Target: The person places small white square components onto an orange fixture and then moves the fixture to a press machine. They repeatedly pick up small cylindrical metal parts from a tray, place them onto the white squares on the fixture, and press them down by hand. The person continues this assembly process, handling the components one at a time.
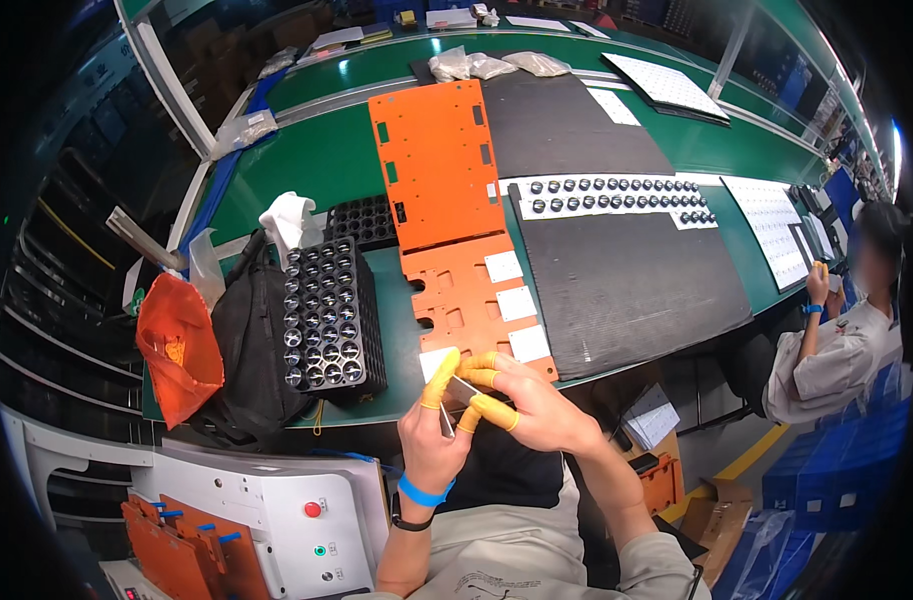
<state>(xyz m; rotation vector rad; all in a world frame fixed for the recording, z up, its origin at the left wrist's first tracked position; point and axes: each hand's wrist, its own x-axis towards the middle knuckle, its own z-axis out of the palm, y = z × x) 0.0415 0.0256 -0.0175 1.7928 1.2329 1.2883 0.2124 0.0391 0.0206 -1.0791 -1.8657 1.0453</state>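
Yellow finger cots cover the fingertips of both my hands. My left hand [437, 425] and my right hand [527, 400] pinch a thin, flat, greyish plate [464, 389] between them, over the table's front edge. My fingers hide most of it, so its exact kind cannot be made out. Just beyond my hands lies an orange fixture board [457, 285] with cutouts, its orange upper panel [437, 165] folded back flat. White square cards sit on the board: one card [502, 266] farthest, a second [517, 303], a third [529, 343], and another [437, 363] beside my left fingertips.
A black tray [372, 345] of round black parts stands left of the board. Right of it, rows of black knobs [617, 197] sit on white strips over a dark mat [637, 290]. An orange bag [180, 345] hangs far left. A co-worker [832, 345] sits at right.
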